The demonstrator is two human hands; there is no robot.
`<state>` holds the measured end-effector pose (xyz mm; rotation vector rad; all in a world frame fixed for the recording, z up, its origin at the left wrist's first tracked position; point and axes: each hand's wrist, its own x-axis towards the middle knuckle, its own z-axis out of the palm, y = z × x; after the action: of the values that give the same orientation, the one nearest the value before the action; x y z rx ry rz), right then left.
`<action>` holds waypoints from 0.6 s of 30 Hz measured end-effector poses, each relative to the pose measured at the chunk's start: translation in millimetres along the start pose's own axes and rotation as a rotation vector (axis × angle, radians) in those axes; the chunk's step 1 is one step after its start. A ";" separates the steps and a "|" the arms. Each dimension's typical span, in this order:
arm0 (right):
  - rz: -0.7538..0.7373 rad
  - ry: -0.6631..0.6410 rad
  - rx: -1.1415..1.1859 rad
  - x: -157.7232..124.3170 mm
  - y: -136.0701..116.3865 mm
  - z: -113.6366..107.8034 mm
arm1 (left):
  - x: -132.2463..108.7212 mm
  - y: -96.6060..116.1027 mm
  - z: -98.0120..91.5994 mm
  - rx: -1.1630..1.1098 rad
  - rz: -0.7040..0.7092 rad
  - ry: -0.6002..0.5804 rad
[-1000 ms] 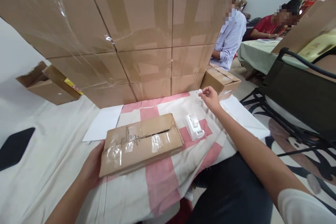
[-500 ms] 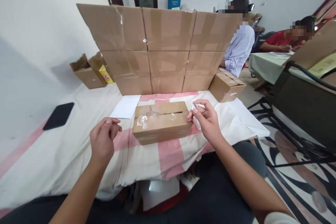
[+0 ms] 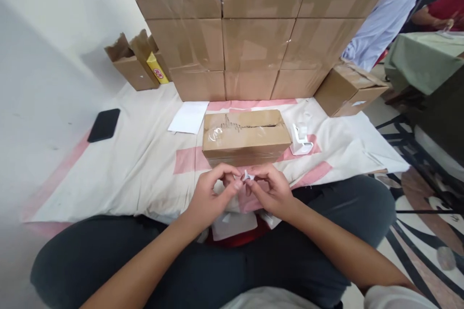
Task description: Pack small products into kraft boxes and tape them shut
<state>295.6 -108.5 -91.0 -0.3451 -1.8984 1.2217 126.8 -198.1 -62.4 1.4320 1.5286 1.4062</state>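
My left hand [image 3: 219, 188] and my right hand [image 3: 270, 188] meet in front of the cardboard box [image 3: 246, 140], with fingertips pinched together. Between them is a small white piece [image 3: 248, 175], perhaps folded paper; it is too small to name. Fingers of both hands close on it, partly hiding it. The box lies just beyond my hands, its taped top marked by a dark slit and scribbled lines. To the right of the box stands a white plastic holder [image 3: 301, 141] that looks like a tape dispenser.
Taped cardboard panels [image 3: 253, 48] stand behind the box. A white sheet [image 3: 188, 117] and a black phone-like slab [image 3: 104, 125] lie left. Open cartons [image 3: 136, 70] with a yellow packet [image 3: 158, 70] stand back left, another carton [image 3: 351, 89] back right. People sit beyond, at right.
Both hands have come together in front of the box; the right left the box's right end, uncovering the white holder. The view has tilted down.
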 end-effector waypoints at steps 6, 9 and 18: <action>-0.198 -0.084 -0.278 -2.3 8.8 -10.1 | 3.3 -4.4 16.2 -0.046 -0.123 -0.062; -0.216 -0.093 -0.326 -0.3 8.9 -14.3 | 3.3 -8.8 18.5 -0.080 -0.150 -0.071; -0.220 -0.075 -0.278 -2.7 16.8 -13.0 | -0.8 -14.6 20.2 -0.105 -0.162 -0.071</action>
<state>303.8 -93.9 -104.3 -0.2305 -2.1132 0.8385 141.3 -191.0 -81.4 1.2532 1.4696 1.3054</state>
